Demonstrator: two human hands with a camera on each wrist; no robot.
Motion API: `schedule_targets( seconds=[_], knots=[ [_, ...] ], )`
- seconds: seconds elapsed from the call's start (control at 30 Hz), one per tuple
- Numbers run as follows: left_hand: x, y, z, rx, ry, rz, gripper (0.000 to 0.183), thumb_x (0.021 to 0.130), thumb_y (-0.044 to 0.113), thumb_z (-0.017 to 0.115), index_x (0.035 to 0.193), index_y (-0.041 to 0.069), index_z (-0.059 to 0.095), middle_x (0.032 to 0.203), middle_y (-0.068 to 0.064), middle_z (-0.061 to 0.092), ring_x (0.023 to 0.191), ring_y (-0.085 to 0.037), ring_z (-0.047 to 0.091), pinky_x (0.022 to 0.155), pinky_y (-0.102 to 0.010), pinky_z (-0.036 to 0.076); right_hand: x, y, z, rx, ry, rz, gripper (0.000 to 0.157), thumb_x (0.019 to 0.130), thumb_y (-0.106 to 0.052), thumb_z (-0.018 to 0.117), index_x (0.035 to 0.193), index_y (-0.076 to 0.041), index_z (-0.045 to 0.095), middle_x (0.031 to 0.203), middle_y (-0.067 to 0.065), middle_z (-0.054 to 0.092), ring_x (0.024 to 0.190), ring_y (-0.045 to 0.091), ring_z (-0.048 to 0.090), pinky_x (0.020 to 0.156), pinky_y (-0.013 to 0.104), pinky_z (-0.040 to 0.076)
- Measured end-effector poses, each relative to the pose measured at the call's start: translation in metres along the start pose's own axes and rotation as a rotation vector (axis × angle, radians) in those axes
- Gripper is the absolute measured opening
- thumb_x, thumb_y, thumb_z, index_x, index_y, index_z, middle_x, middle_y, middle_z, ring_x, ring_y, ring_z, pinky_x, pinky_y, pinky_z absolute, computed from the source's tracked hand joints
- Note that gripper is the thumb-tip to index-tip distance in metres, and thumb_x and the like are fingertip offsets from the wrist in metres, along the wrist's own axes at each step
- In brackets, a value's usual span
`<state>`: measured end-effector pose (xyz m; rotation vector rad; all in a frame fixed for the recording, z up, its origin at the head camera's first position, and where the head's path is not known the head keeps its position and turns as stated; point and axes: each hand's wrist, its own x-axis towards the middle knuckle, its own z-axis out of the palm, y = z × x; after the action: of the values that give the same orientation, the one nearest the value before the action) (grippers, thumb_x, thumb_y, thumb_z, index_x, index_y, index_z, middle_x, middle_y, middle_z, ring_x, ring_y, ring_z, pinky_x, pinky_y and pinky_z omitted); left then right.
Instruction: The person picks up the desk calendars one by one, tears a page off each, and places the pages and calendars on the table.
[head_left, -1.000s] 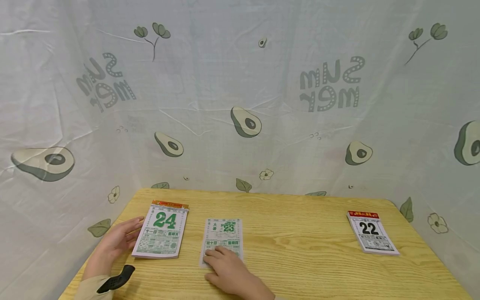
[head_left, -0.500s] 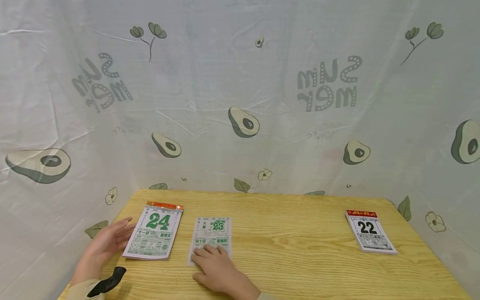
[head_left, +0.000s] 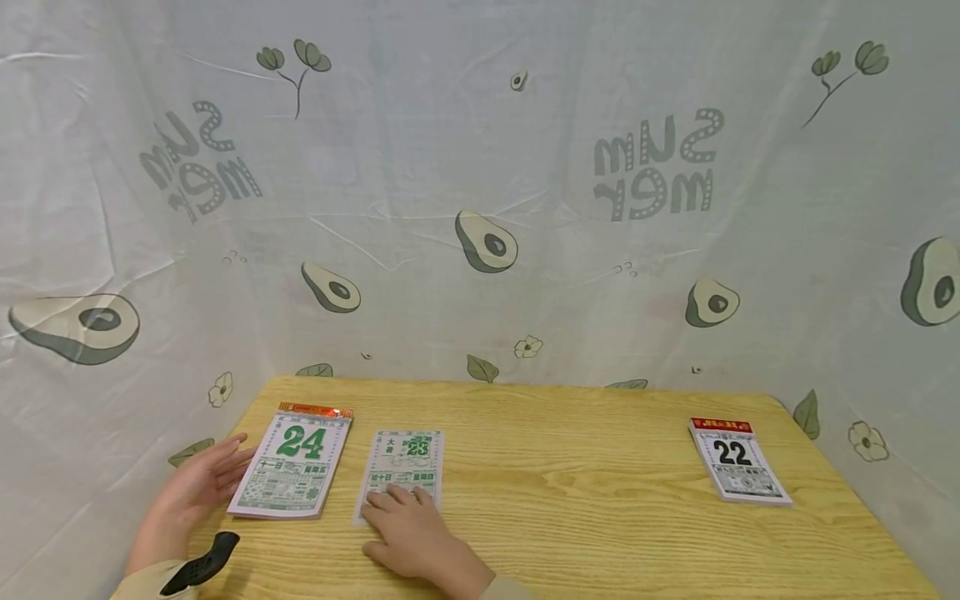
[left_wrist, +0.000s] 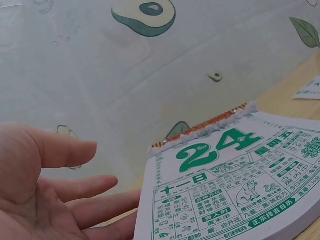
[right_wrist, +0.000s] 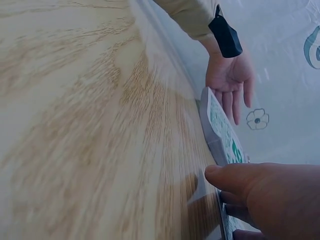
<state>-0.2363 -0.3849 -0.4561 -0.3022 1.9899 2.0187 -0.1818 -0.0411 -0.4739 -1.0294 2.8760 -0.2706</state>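
24-calendar lies beside left hand, sheet under right hand, both relaxed, gripping nothing.

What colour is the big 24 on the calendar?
Green. The big 24 shows best in the left wrist view.

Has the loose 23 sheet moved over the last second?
Yes: the 23 sheet has moved left across the table, farther from the stationary 22 calendar.

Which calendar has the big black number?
The 22 pad, alone at the far right: its number is black, while the 24 pad and loose 23 sheet have green ones.
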Motion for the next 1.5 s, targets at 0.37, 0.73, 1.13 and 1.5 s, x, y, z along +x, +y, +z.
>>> schedule_targets(
  seconds=[0.37,0.73,1.13,1.5],
  knots=[
    [0.001,-0.001,-0.006,0.056,0.024,-0.021,0.085,0.100,0.051,0.043,0.156,0.007,-0.002,0.133,0.005,0.053,0.091,0.008,0.058,0.083,-0.019,0.049,0.012,-0.015,-0.001,-0.029,-0.020,0.017,0.048,0.096,-0.055,0.049,0.140,-0.037,0.049,0.150,-0.020,0.040,0.142,0.012,0.037,0.111,0.047,0.036],
    [0.006,0.000,-0.002,0.147,0.050,-0.032,0.087,0.098,0.063,0.029,0.156,0.009,-0.006,0.161,-0.023,0.003,0.143,-0.031,0.028,0.092,-0.022,0.037,0.018,-0.022,0.000,-0.052,-0.023,0.033,0.049,0.095,-0.056,0.050,0.140,-0.038,0.048,0.151,-0.021,0.039,0.142,0.010,0.036,0.111,0.046,0.036],
    [0.008,-0.002,-0.003,0.145,0.098,-0.019,0.087,0.097,0.064,0.026,0.156,0.006,-0.002,0.158,-0.024,0.025,0.130,-0.022,0.049,0.093,-0.024,0.041,0.017,-0.027,0.001,-0.051,0.002,0.008,0.051,0.096,-0.055,0.049,0.143,-0.035,0.046,0.153,-0.019,0.037,0.144,0.011,0.034,0.112,0.047,0.036],
    [0.000,0.007,0.000,0.208,0.089,0.008,0.089,0.097,0.065,0.028,0.156,0.006,-0.002,0.160,-0.022,0.019,0.101,0.008,0.050,0.090,-0.021,0.042,0.009,-0.025,-0.007,-0.040,0.059,-0.023,0.052,0.098,-0.053,0.048,0.145,-0.032,0.045,0.153,-0.015,0.038,0.144,0.014,0.035,0.111,0.046,0.038]
  ],
)
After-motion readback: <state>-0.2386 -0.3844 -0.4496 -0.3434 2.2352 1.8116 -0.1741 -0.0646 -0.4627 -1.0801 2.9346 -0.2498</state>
